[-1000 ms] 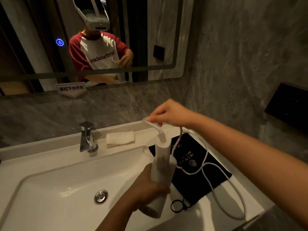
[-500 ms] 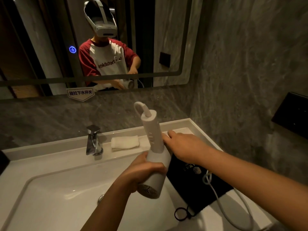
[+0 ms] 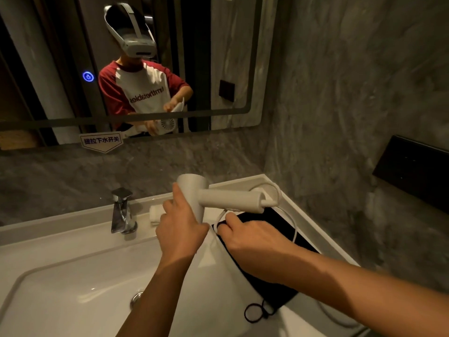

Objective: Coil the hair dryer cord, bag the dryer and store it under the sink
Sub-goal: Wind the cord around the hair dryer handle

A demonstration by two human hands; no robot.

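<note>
Two hands: left (image 3: 181, 231) grips one dryer (image 3: 218, 199), right (image 3: 252, 235) pinches one cord (image 3: 292, 227).

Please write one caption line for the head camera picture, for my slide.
Left hand holds the white plastic hair dryer above the white sink counter while right hand gathers its white cord over the black fabric bag.

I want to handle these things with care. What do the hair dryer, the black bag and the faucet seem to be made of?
Hair dryer: probably matte white plastic, with a smooth, even surface and no sharp glints.
Black bag: seems to be soft cloth; it lies flat and dull, with a thin drawstring loop at its mouth.
Faucet: likely polished, chromed metal, with bright mirror-like reflections.
</note>
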